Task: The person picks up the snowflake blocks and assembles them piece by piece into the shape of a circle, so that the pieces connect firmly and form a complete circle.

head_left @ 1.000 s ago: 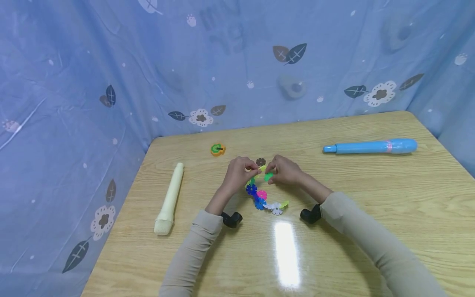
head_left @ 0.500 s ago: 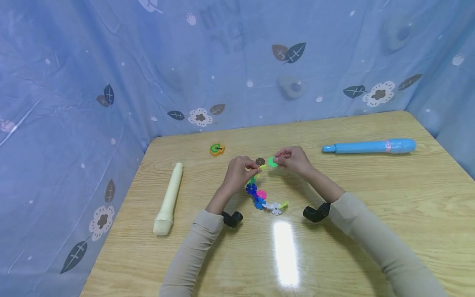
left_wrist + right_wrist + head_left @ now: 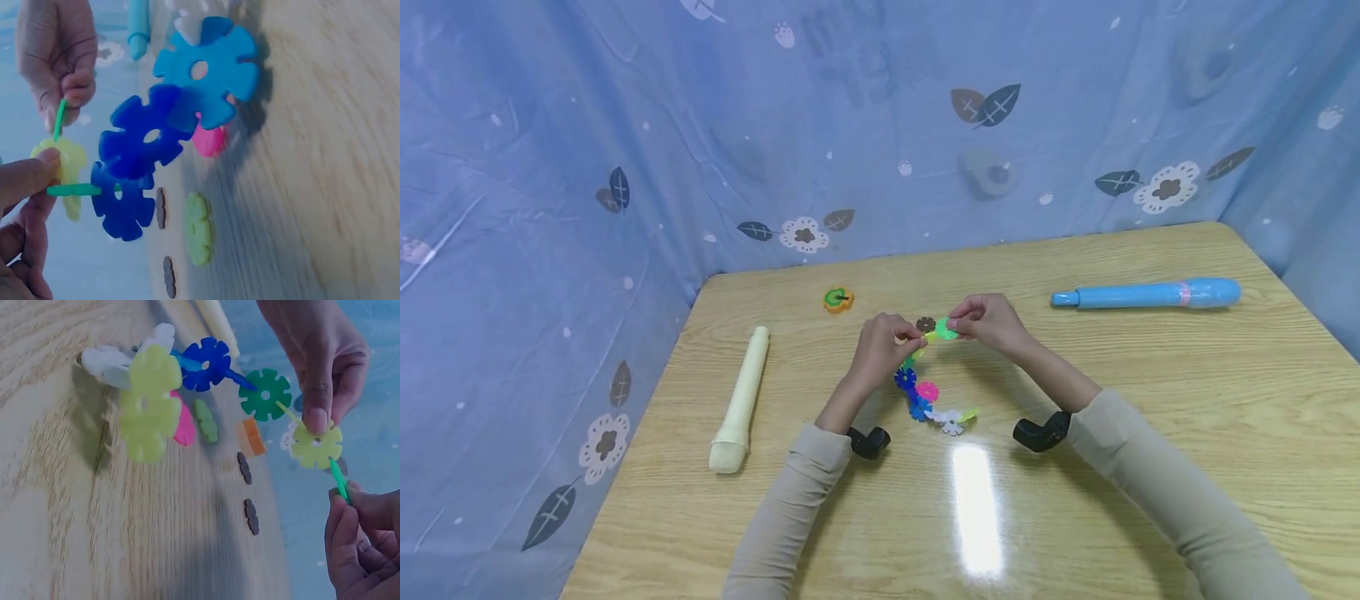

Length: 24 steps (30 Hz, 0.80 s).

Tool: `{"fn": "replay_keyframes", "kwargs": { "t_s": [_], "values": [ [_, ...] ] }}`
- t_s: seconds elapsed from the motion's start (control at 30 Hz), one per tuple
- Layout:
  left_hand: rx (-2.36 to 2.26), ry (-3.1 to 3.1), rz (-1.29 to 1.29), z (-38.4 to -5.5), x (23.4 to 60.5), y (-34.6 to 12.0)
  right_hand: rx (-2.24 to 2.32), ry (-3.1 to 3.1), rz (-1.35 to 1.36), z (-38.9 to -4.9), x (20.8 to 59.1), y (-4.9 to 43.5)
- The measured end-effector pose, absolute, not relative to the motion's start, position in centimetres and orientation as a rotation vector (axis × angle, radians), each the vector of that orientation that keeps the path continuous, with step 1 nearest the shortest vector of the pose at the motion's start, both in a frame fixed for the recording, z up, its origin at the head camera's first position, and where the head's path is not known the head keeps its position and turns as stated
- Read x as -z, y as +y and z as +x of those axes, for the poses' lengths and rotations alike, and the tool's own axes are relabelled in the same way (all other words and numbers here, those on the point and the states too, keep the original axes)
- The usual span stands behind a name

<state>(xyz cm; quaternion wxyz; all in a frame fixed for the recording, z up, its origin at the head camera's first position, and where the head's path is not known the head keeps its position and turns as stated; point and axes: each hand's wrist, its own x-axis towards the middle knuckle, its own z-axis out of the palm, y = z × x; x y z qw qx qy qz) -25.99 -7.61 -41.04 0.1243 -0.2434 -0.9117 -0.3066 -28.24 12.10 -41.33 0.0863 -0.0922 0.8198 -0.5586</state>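
Note:
My left hand [image 3: 883, 346] pinches a yellow notched flower-shaped disc [image 3: 319, 450] between thumb and finger. From it hangs a curved chain of interlocked discs: dark green [image 3: 265, 394], dark blue [image 3: 125, 209], light blue [image 3: 237, 69], white [image 3: 952, 425], and yellow [image 3: 150, 406] at the far end. Between the thumb and fingers of my right hand [image 3: 992, 323] is a bright green disc [image 3: 945, 328], its edge meeting the held yellow disc's rim. How deep the slots join is not clear. Loose discs lie below: pink [image 3: 928, 392], brown [image 3: 926, 324] and yellow-green [image 3: 199, 228].
A cream microphone-shaped stick [image 3: 747, 400] lies at the left of the wooden table [image 3: 1075, 517]. At the back right is a blue microphone-shaped stick [image 3: 1150, 295]. A small orange-and-green tree piece [image 3: 838, 300] lies at the back left. Blue curtains [image 3: 880, 167] hang around the table.
My right hand moved up and away with the green disc, turned it, then came slightly left until it met the yellow disc. My left hand stayed nearly still.

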Motion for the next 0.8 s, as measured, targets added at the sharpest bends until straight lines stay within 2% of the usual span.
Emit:
{"fn": "replay_keyframes", "kwargs": {
  "t_s": [0.53, 0.63, 0.8],
  "values": [
    [0.757, -2.615, -0.827, -25.9, 40.9, -6.7, 1.624, 2.462, -0.343, -27.9, 41.0, 11.8],
    [0.880, -2.744, -0.832, -26.2, 40.3, -7.3, 1.657, 2.402, -0.349, -28.0, 41.2, 11.8],
    [1.232, -2.806, -0.694, -27.3, 39.8, -8.3, 1.678, 2.363, -0.401, -28.0, 41.3, 11.3]
  ]
}}
